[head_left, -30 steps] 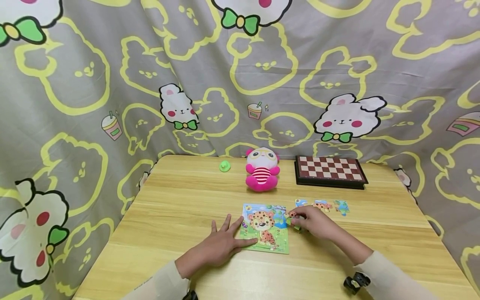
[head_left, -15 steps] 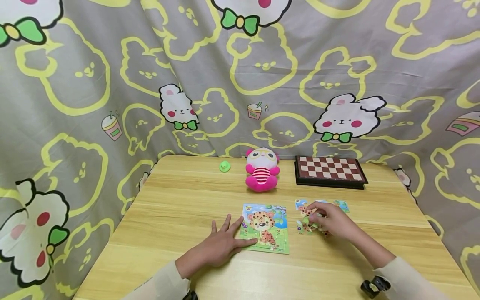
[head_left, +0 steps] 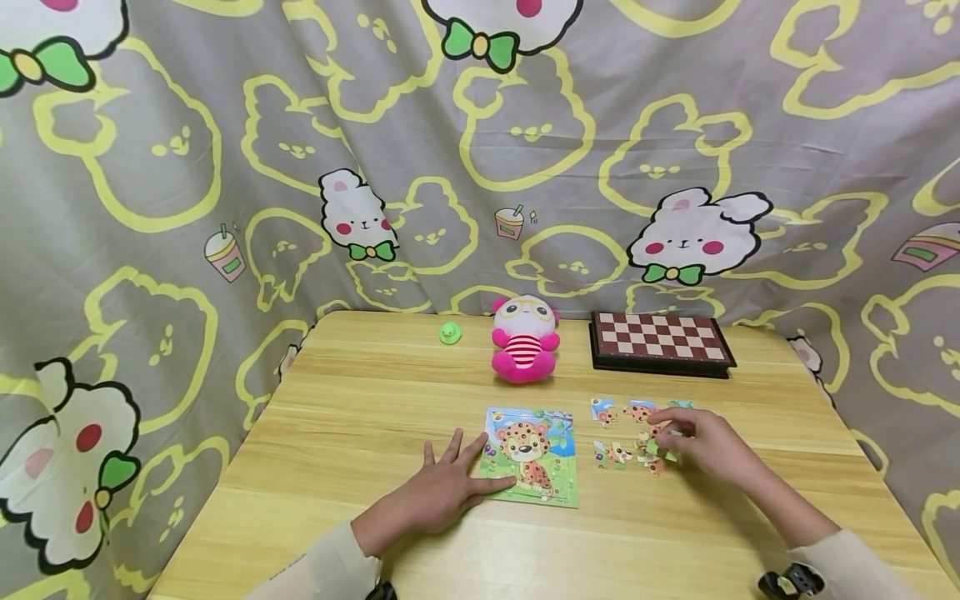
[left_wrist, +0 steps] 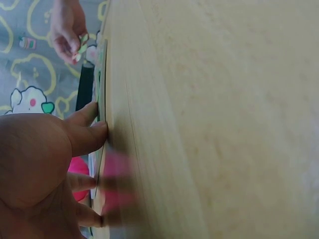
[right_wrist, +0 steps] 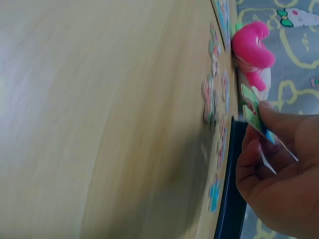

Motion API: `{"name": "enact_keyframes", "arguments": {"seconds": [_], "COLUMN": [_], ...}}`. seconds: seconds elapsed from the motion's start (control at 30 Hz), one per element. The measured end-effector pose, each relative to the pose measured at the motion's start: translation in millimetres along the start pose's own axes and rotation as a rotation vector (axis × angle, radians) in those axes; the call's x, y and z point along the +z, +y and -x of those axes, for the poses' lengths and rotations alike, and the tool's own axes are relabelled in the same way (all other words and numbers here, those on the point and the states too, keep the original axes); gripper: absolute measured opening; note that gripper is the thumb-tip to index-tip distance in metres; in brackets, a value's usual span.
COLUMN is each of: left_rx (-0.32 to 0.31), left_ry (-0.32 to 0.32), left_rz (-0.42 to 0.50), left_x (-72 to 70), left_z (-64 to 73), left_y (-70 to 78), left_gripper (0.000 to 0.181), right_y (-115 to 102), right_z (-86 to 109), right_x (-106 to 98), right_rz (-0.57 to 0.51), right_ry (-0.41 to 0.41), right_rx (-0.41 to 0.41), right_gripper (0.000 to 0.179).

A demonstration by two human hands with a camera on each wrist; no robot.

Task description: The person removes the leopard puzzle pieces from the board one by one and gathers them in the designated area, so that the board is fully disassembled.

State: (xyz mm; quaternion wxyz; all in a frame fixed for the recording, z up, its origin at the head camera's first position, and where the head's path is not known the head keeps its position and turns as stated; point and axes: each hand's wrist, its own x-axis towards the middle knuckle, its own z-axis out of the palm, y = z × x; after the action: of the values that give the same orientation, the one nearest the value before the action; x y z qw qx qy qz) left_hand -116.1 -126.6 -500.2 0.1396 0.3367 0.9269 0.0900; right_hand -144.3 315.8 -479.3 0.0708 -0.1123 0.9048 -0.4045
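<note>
A square jigsaw board (head_left: 555, 479) with a spotted leopard cub picture lies on the table. My left hand (head_left: 442, 492) rests at its left side with fingers spread, the thumb across its lower part and the index fingertip at its left edge. To the right, my right hand (head_left: 708, 442) pinches a green-and-blue jigsaw piece (right_wrist: 253, 117) between thumb and fingers, raised over the table in the right wrist view. Several loose jigsaw pieces (head_left: 615, 454) lie in two rough rows under and beside that hand, which partly hides some of them.
Behind the board sits a pink plush panda (head_left: 523, 350), with a small green duck (head_left: 449, 333) to its left. A folded checkered board box (head_left: 662, 342) stands at the back right. A patterned curtain (head_left: 427, 125) hangs behind the wooden table (head_left: 360, 400).
My right hand has moved rightward from the board's right edge, across the loose pieces, still holding a jigsaw piece and uncovering pieces on the left. My left hand has stayed in place.
</note>
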Motion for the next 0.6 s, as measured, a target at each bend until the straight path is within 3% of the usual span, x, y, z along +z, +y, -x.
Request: {"name": "enact_keyframes", "arguments": {"seconds": [0.23, 0.6], "left_rx": [-0.002, -0.006], "left_ry": [-0.004, -0.005], "left_rz": [0.002, -0.003], "left_x": [-1.6, -0.3], "left_z": [0.2, -0.1], "left_y": [0.1, -0.9], "left_gripper": [0.043, 0.043], "right_y": [17.2, 33.7], "right_z": [7.9, 14.1], "right_x": [-16.4, -26.3], "right_rz": [0.05, 0.012], "right_ry": [0.03, -0.052], "right_rx": [-0.004, 0.061], "right_gripper": [0.029, 0.025]}}
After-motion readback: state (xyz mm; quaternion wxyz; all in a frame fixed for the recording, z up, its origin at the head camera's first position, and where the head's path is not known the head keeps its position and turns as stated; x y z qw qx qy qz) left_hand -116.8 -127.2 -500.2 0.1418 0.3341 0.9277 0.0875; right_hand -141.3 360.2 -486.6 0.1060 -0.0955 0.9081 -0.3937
